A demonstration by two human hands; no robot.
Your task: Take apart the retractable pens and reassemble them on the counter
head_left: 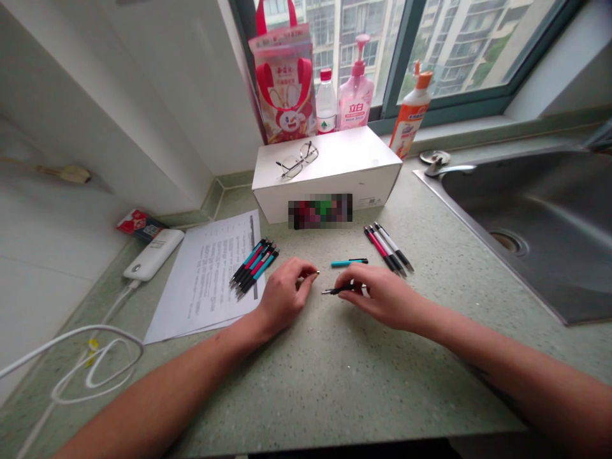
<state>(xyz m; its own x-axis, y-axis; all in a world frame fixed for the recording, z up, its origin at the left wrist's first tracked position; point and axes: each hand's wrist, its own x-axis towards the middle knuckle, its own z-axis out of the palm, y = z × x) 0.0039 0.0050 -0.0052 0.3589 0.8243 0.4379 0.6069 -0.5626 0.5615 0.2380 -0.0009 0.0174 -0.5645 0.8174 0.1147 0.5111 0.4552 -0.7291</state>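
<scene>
From the head view, the left hand [285, 290] pinches a small, shiny pen piece [317, 273] between thumb and forefinger, while the right hand [375, 294] grips a black pen section [340, 289], its metal tip pointing left toward the other hand; the two hands are near each other but apart. Just beyond the right hand, a teal pen barrel [345, 262] with a black clip lies on the speckled green countertop [325, 389]. To its right lies a row of red and pale pens [388, 250] with black grips; left of the left hand, a bundle of teal, red and black pens [253, 268] rests on printed paper sheets [205, 274], whose lines are too small to read. A white power bank [153, 255] with a cable plugged in sits beside the sheets, its lettering illegible. Behind the hands stands a white box [354, 153], its front partly pixelated, with eyeglasses [299, 164] on top. Beyond it, the pink pump bottle [356, 95] reads "立白" in large characters. The red-capped bottle [326, 102] next to it bears a green emblem, and the red-handled bag [287, 118] shows a snowman, its small lettering unclear. The orange-capped bottle [411, 118] carries an orange label, also unreadable.
</scene>
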